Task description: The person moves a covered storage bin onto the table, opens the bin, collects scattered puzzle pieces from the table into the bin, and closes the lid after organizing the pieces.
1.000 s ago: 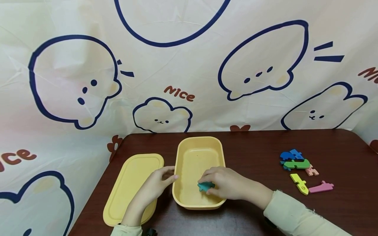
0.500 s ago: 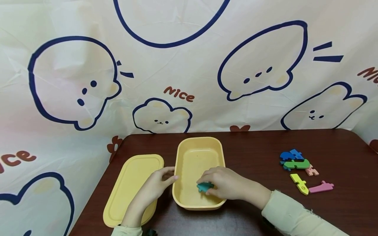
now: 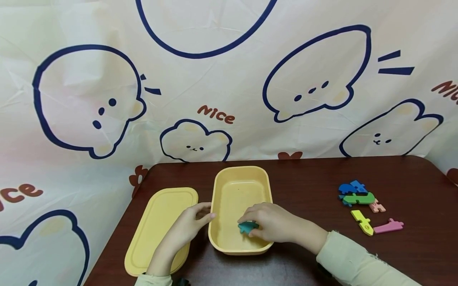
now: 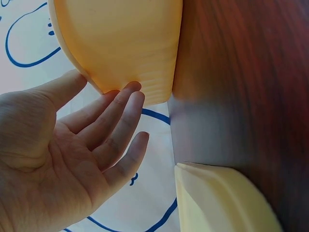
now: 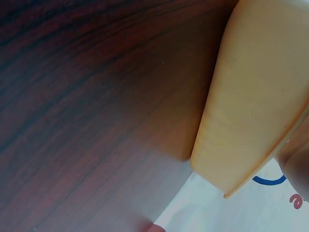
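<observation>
In the head view, a yellow rectangular box (image 3: pixel 239 194) stands on the table without its lid. My right hand (image 3: pixel 270 221) reaches over its right rim and pinches a teal puzzle piece (image 3: pixel 247 227) low inside, near the box's front end. The fingers partly cover the piece. My left hand (image 3: pixel 189 223) steadies the box's left side. In the left wrist view, its fingers (image 4: pixel 126 108) are nearly straight and touch the outer wall, with the thumb at the rim. The right wrist view shows mostly the box's outer side (image 5: pixel 256 92) and little of the hand.
The yellow lid (image 3: pixel 161 222) lies flat left of the box, partly under the left forearm. Several puzzle pieces lie at the right, among them a green one (image 3: pixel 359 198), a yellow one (image 3: pixel 362 222) and a pink one (image 3: pixel 389 226). A printed cloth (image 3: pixel 250 79) hangs behind the table.
My right hand and the teal puzzle piece have shifted very slightly left within the box. The left hand, box and lid stay in place.
</observation>
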Action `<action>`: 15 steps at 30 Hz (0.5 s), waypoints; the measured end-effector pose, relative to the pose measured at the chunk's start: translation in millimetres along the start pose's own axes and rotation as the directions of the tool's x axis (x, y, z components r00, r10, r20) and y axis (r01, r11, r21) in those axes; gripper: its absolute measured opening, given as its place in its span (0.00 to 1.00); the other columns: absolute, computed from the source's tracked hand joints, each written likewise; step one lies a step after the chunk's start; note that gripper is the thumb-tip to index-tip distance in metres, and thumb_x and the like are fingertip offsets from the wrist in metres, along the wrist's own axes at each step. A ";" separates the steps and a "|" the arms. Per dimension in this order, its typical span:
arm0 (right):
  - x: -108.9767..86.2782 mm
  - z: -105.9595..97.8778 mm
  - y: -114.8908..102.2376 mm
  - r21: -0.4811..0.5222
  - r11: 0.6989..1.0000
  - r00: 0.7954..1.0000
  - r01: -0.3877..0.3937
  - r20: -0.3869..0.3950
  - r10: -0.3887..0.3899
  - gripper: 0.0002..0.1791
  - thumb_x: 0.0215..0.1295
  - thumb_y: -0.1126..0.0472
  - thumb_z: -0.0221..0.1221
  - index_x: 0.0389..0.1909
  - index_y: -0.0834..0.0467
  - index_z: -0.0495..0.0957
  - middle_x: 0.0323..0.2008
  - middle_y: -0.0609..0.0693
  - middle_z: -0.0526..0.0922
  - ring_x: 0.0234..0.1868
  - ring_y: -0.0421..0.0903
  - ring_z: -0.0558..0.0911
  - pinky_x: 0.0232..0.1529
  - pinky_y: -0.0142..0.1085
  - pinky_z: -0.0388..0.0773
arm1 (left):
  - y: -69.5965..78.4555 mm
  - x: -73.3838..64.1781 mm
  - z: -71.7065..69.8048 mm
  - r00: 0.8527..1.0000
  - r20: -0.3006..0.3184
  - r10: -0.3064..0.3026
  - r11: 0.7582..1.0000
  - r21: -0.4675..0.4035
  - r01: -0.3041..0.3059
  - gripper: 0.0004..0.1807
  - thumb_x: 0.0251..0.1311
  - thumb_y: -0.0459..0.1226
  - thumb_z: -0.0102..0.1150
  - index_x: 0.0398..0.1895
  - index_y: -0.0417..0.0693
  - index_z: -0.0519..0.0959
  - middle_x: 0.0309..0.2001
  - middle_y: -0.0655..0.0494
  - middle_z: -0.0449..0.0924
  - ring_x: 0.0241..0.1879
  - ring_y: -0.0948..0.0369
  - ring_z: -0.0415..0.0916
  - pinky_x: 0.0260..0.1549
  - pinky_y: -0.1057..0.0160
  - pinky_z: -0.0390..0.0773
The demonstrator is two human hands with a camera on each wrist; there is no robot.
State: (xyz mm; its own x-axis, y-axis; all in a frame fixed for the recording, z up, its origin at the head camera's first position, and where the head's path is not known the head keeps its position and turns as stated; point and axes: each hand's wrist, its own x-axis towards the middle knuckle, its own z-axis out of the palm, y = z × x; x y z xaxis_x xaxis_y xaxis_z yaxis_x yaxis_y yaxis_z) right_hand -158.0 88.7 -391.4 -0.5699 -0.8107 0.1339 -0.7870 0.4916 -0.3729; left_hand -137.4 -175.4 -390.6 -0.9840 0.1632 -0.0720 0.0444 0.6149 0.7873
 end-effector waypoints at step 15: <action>-8.4 -16.1 -4.2 0.070 0.996 0.998 -0.056 -0.020 0.057 0.18 0.63 0.57 0.68 0.54 0.52 0.83 0.49 0.38 0.82 0.51 0.38 0.79 0.53 0.39 0.77 | 1.8 -0.5 -0.2 1.000 0.005 -0.005 1.000 0.005 0.005 0.22 0.68 0.38 0.61 0.61 0.37 0.76 0.49 0.49 0.82 0.52 0.50 0.79 0.52 0.48 0.77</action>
State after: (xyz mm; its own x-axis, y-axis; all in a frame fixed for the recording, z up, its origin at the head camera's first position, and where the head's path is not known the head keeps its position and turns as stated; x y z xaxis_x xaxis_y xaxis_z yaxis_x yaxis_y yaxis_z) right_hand -153.7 98.5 -376.1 -0.6185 -0.7748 0.1308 -0.7355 0.5123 -0.4435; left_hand -136.9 -174.5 -389.0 -0.9833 0.1636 -0.0793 0.0399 0.6197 0.7838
